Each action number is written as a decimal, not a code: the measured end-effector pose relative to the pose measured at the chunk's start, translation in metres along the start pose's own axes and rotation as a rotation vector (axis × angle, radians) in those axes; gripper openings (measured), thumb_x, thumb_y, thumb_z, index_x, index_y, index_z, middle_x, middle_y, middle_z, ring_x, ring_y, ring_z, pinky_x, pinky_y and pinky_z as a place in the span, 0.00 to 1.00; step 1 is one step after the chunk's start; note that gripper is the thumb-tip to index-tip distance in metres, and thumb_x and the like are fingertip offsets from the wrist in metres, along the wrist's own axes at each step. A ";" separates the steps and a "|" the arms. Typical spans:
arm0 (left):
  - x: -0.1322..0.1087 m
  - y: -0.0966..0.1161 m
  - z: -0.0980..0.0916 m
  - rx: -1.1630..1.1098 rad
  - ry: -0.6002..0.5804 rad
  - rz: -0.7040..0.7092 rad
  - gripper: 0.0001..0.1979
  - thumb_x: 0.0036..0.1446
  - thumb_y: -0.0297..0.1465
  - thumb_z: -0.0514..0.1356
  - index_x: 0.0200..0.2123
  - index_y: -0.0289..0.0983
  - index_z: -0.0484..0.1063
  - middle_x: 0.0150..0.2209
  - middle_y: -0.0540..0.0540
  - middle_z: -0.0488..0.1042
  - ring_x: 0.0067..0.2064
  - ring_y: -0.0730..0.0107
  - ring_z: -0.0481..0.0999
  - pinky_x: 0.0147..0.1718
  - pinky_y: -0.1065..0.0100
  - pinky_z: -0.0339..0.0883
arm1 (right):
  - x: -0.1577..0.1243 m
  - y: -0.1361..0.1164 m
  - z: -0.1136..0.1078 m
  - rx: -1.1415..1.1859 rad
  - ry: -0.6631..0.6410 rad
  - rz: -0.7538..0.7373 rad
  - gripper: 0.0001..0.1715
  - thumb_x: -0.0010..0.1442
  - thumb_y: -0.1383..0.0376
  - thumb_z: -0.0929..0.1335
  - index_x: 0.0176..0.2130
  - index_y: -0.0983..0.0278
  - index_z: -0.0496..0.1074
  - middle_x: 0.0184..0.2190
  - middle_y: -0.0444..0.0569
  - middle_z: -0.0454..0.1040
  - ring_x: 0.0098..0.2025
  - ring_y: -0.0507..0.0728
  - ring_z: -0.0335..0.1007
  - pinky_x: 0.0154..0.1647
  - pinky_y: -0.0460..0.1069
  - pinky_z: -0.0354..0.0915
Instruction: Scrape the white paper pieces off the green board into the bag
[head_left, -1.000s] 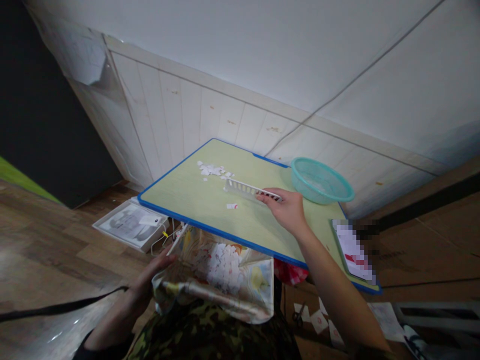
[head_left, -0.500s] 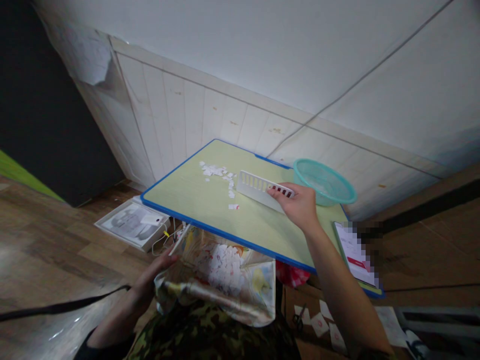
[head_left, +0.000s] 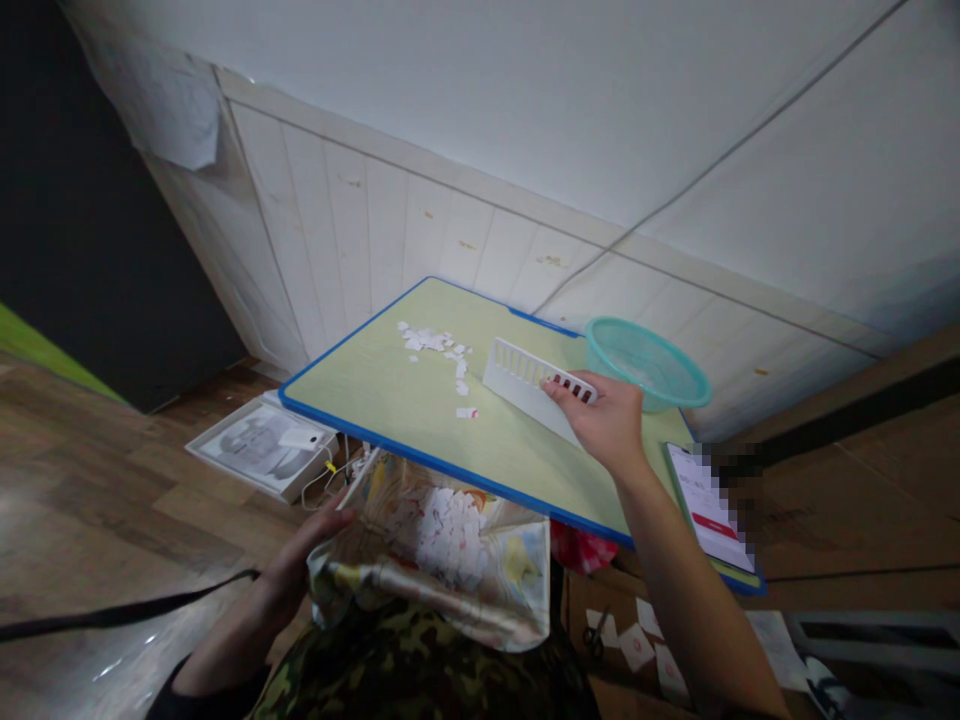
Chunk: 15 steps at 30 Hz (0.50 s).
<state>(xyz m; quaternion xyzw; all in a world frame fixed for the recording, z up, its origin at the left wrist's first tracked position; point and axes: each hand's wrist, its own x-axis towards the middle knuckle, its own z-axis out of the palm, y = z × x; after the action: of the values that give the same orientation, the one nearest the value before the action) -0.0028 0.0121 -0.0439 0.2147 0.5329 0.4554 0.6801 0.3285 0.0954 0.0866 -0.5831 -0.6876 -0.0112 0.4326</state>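
My right hand is closed around one end of a white slotted plastic strip, which stands on its edge over the green tabletop. Left of the strip lie a loose pile of small white paper scraps and one scrap with a red mark. My left hand grips the left edge of a container lined with patterned cloth, below the table's front edge. Inside it is a heap of paper scraps, some with red marks. The fingers of my left hand are partly hidden by its edge.
A turquoise plastic basin stands at the table's back right corner. A phone-like screen lies at the right edge. An open white box rests on the floor to the left. Scissors and paper pieces lie low on the right.
My right hand has shifted slightly to the right with the slotted strip, away from the scraps. My left hand and the cloth-lined container have stayed in place.
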 end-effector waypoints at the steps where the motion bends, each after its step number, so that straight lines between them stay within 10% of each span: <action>1: 0.001 -0.001 -0.001 0.000 -0.004 -0.006 0.20 0.46 0.40 0.69 0.44 0.43 0.81 0.40 0.46 0.86 0.59 0.41 0.73 0.64 0.49 0.54 | -0.001 -0.001 0.000 -0.002 0.010 -0.007 0.15 0.56 0.55 0.71 0.32 0.64 0.82 0.23 0.45 0.78 0.22 0.52 0.69 0.25 0.46 0.62; 15: 0.002 -0.001 -0.001 0.015 0.019 -0.035 0.19 0.44 0.40 0.69 0.41 0.41 0.82 0.40 0.46 0.86 0.53 0.44 0.79 0.56 0.54 0.66 | -0.041 -0.003 -0.031 -0.124 -0.006 -0.057 0.12 0.59 0.57 0.71 0.34 0.61 0.82 0.29 0.46 0.82 0.26 0.56 0.76 0.27 0.47 0.66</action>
<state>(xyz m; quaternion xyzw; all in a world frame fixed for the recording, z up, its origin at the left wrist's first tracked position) -0.0031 0.0126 -0.0460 0.2063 0.5465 0.4414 0.6811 0.3418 0.0458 0.0827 -0.5892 -0.7030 -0.0644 0.3930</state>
